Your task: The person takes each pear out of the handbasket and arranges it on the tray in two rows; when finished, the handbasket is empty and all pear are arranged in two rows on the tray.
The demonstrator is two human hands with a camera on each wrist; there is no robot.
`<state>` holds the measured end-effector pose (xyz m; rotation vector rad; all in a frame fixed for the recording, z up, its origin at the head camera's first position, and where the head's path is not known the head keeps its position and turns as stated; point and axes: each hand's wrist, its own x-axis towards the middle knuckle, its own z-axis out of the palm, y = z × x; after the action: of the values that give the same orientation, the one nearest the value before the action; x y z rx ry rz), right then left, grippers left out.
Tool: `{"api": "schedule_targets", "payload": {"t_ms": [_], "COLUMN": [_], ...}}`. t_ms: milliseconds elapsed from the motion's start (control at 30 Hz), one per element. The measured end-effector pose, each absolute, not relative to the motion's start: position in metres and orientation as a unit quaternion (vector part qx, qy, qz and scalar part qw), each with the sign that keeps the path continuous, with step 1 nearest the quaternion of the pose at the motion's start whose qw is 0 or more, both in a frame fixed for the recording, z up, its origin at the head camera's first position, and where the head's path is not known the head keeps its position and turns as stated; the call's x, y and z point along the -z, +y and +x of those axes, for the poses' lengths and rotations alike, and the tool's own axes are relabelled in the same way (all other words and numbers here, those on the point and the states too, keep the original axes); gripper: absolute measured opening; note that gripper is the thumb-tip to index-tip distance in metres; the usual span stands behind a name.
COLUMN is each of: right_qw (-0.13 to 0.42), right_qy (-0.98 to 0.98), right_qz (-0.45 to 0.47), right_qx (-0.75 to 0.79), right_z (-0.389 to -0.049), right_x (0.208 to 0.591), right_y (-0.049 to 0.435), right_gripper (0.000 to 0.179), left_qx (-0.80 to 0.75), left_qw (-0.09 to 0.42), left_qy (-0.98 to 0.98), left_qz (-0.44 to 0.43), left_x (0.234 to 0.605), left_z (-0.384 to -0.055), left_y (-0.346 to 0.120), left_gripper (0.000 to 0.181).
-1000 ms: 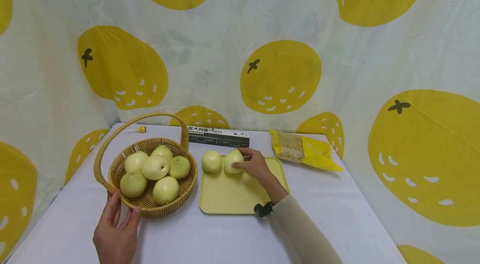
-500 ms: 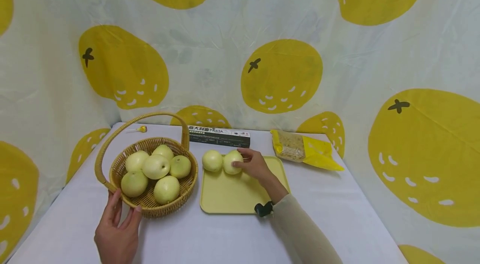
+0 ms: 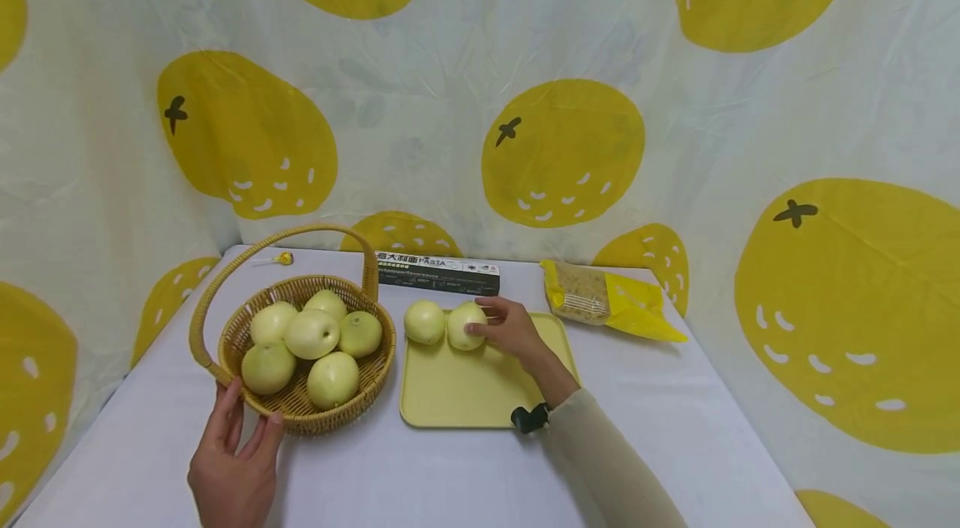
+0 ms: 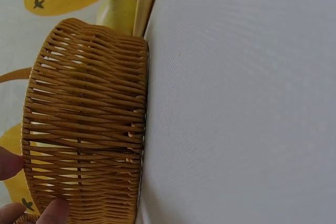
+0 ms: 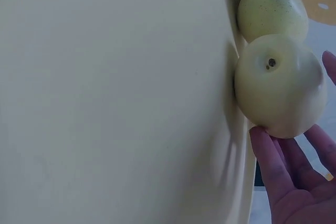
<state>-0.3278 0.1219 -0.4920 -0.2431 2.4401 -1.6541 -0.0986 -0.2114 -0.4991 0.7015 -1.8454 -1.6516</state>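
And here's the right hand, just right of mid-frame, fingers curled round a pale green fruit, thumb on the near side! That fruit sits at the far edge of the yellow tray, close to its upper left corner; whether it bears fully on the tray, I can't tell. In the right wrist view fingertips touch its underside as pictured, with another fingertip just off its right flank. Right beside it, to the left, a second fruit at the same corner.

Over to the lower left, the left hand grips the rim of the wicker basket, thumb and fingers apart, one fingertip at the foot of the tall handle. The left wrist view confirms it: fingertips on the weave, basket base down on the bench. Six more fruits are piled inside!

Up behind the tray, a black and white pasta box lies flat; to its right, a yellow bag; and upper left on the white cloth, a little lollipop. A fruit-print curtain fills the upper frame. Lower right, a pale sleeve with a black gadget at the wrist.
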Motion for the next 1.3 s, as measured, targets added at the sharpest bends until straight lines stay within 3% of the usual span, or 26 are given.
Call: {"api": "schedule_targets", "payload": {"t_ms": [633, 1300], "right_qw": [-0.029, -0.032], "right_qy": [0.818, 0.777], "right_qz": [-0.146, -0.241], "right_qx": [0.555, 0.581], "right_z": [-0.307, -0.274], "right_x": [0.448, 0.395], "right_y": [0.115, 0.077], "right_gripper": [0.052, 0.052], "left_qx": [0.633, 0.638], "left_qw": [0.281, 0.283], "left_qy": [-0.675, -0.670], "left_qz": [0.253, 0.252], "left_x": [0.501, 0.501], "left_z": [-0.099, -0.099], "left_y": [-0.213, -0.212], "left_gripper": [0.080, 0.080]}}
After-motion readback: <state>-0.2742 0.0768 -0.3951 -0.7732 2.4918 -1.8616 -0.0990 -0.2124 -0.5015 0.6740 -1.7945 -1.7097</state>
